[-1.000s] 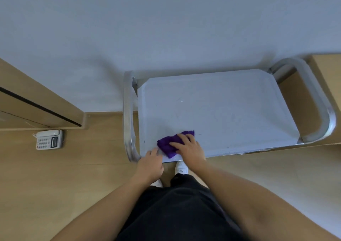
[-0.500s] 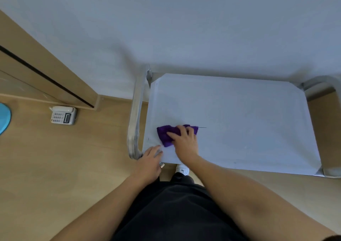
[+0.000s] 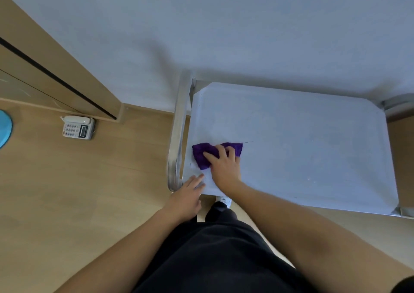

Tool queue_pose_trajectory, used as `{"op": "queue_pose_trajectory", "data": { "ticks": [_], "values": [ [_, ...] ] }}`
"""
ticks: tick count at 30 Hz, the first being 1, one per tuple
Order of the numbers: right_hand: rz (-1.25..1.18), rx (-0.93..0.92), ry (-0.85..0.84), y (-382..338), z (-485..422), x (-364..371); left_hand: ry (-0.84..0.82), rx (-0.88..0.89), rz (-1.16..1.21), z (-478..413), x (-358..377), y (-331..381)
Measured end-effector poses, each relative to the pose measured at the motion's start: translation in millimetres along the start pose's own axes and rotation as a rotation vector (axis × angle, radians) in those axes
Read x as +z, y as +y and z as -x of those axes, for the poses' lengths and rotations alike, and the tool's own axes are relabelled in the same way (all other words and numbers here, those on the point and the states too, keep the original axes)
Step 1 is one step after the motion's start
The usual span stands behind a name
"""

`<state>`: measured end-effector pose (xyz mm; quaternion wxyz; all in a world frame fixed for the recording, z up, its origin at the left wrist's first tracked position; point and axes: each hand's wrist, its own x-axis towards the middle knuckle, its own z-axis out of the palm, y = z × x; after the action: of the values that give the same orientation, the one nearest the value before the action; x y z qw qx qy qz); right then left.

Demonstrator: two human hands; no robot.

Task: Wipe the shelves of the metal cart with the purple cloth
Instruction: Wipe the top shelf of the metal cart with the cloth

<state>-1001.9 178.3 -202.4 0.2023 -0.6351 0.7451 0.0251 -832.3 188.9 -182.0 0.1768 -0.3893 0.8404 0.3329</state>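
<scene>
The metal cart's top shelf (image 3: pixel 302 147) is a pale flat tray against the wall, with a shiny tubular handle (image 3: pixel 178 135) at its left end. A crumpled purple cloth (image 3: pixel 202 154) lies near the shelf's front left corner. My right hand (image 3: pixel 224 165) presses flat on the cloth with fingers spread over it. My left hand (image 3: pixel 187 196) rests with straight fingers on the shelf's front left corner, just below the handle. The lower shelves are hidden under the top one.
A white desk telephone (image 3: pixel 78 127) sits on the wooden floor to the left, beside a wooden door frame (image 3: pixel 67 75). A blue round object (image 3: pixel 4 129) shows at the left edge. My white shoe (image 3: pixel 224 200) is under the cart's front edge.
My right hand has slid the cloth away from the front edge toward the shelf's left side. The head view has shifted left, so the cart sits further right. My left hand stays at the corner.
</scene>
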Motion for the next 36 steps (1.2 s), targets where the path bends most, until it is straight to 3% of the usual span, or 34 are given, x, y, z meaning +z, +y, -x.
{"op": "queue_pose_trajectory", "data": {
  "ticks": [6, 14, 22, 31, 36],
  "values": [
    [-0.025, 0.049, -0.033, 2, -71, -37, 0.015, -0.059, 0.007, 15, 1, -1],
    [-0.001, -0.033, 0.035, -10, 49, 20, 0.087, -0.073, 0.022, 18, 0, 0],
    [-0.028, 0.030, 0.032, -18, -35, -14, 0.022, -0.105, 0.011, 18, -3, -3],
    [-0.020, -0.069, 0.019, 10, 48, 16, 0.059, -0.191, 0.004, 4, -12, 15],
    [-0.074, 0.113, 0.080, 39, -20, -20, 0.001, -0.137, -0.054, -19, -33, 30]
  ]
}}
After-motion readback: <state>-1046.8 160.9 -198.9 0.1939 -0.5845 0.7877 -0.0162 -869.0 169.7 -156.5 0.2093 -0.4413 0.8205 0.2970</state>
